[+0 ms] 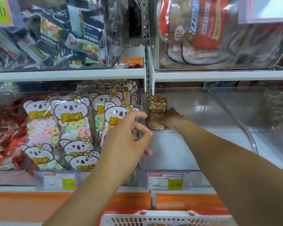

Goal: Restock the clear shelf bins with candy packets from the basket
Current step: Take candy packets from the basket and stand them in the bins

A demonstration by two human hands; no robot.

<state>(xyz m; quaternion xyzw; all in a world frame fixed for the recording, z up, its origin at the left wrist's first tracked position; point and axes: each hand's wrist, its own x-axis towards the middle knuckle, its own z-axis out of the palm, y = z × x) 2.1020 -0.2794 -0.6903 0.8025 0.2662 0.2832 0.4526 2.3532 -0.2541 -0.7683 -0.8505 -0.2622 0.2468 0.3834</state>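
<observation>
- The right hand (172, 117) reaches into the clear bin (170, 158) on the right side of the lower shelf, with its forearm crossing the bin's front wall.
- This hand grips a small candy packet (156, 113) by its right edge. The fingers are closed on the packet and partly hidden behind it.
- The packet stands upright at the bin's far left, close to the side wall. It has an orange cartoon animal face on top and mixed-colour sweets below.
- The left hand (129, 136) hovers at the front where the two bins meet. Its fingers are loosely curled and apart, and it holds nothing. I cannot tell whether it touches the clear wall.
- The neighbouring bin (11, 176) on the left is packed with koala-faced packets (72, 121) of pastel ring sweets. Red-wrapped packets (5, 137) are heaped at its far left.
- A price tag (60, 180) hangs on the front of the left bin and another price tag (166, 181) on the right bin.
- The basket (167, 217), white with a red rim, sits below at the bottom edge of the view. Its contents are barely visible.
- Above the white shelf board (67, 75), more clear bins hold dark packets (55, 38) and large red bags (206, 30).
</observation>
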